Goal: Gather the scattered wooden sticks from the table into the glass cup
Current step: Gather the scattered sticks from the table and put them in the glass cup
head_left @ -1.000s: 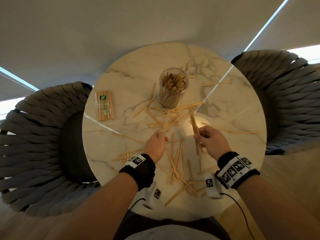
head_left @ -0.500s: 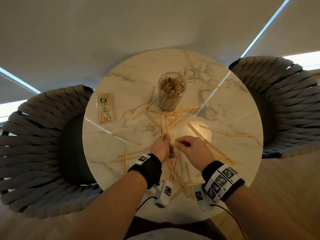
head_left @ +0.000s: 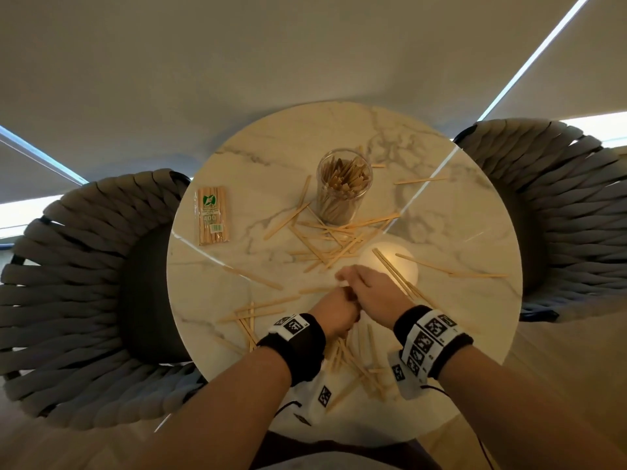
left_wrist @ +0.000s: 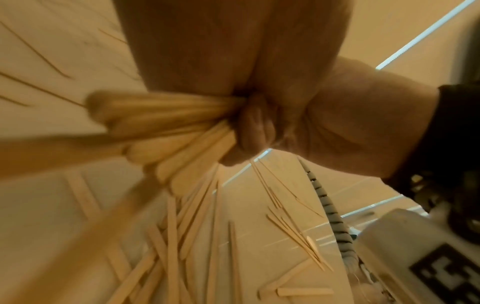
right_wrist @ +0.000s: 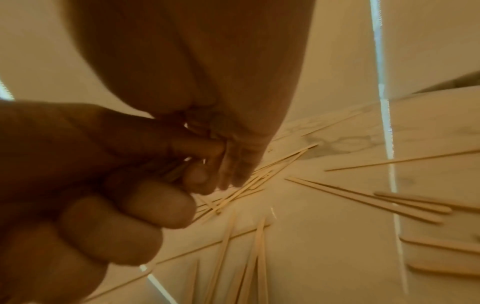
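Note:
A glass cup [head_left: 342, 195] packed with upright wooden sticks stands at the back of the round marble table [head_left: 458, 225]. Loose sticks [head_left: 325, 239] lie crossed in front of it, and more [head_left: 353, 364] lie near the front edge. My left hand [head_left: 334, 312] is in a fist around a bundle of sticks [left_wrist: 168, 127], low over the table's middle. My right hand [head_left: 368, 293] lies against the left fist, its fingertips [right_wrist: 233, 179] meeting the bundle's top. I cannot tell whether they pinch a stick. A pair of sticks [head_left: 393, 273] lies just right of it.
A sealed packet of sticks [head_left: 212, 215] lies at the table's left side. Woven grey chairs stand at the left [head_left: 78, 283] and right [head_left: 570, 205]. Wrist-camera cables trail over the table's front edge.
My right hand laid its sticks down at the right, then moved left to meet the left hand. The left hand drew back toward me with its bundle.

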A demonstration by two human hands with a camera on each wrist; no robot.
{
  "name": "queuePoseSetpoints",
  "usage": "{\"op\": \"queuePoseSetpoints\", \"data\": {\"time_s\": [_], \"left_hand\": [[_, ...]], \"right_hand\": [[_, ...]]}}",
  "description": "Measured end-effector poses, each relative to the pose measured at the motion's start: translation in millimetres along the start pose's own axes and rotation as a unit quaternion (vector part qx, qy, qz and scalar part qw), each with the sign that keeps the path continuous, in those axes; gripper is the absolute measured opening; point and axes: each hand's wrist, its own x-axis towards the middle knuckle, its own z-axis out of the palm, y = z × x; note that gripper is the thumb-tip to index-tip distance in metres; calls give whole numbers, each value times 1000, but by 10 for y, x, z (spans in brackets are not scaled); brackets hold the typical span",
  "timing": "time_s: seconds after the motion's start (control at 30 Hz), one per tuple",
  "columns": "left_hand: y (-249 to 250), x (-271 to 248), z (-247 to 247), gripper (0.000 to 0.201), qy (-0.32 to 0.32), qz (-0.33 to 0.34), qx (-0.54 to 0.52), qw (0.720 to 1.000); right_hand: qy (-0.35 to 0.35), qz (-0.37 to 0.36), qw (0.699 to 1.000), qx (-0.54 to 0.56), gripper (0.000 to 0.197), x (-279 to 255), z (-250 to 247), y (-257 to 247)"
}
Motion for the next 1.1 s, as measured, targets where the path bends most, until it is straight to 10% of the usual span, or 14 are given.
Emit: {"op": "queuePoseSetpoints", "data": {"time_s": [0.1, 0.3, 0.53, 0.8, 1.1], "left_hand": [[-65, 33, -164, 48, 95, -55, -107, 988], [-255, 47, -461, 48, 153, -62, -219, 962], [-298, 144, -732, 40, 231, -59, -375, 896], [-279, 306, -674, 37, 259, -19, -402, 878], [22, 272, -391, 48, 226, 13, -350, 909]], "right_hand": [[99, -35, 987, -122, 38, 326, -82, 111], [74, -36, 937, -339, 76, 1028, -316, 369], [86, -108, 891, -433, 26, 883, -156, 522], [64, -47, 928, -365, 22, 732, -105, 536], [114, -10, 993, -16, 8, 338, -128, 87]]}}
